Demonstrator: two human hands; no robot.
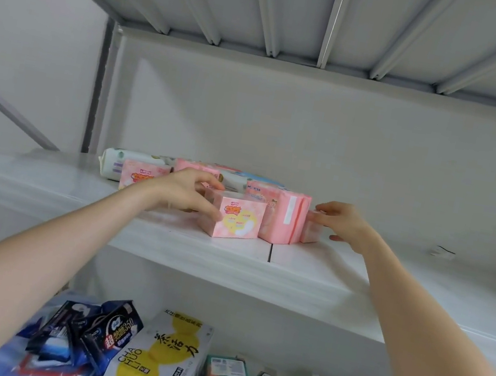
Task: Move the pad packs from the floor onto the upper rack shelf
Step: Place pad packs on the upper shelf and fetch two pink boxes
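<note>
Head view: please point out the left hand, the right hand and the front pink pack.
left hand (186,191), head view, back of hand.
right hand (346,225), head view, back of hand.
front pink pack (239,219), head view, printed front face.

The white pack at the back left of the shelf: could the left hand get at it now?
Probably not at once. The left hand grips the front pink pack, and a second pink pack stands before the white pack. Its left end is uncovered, so a freed hand likely could.
</note>
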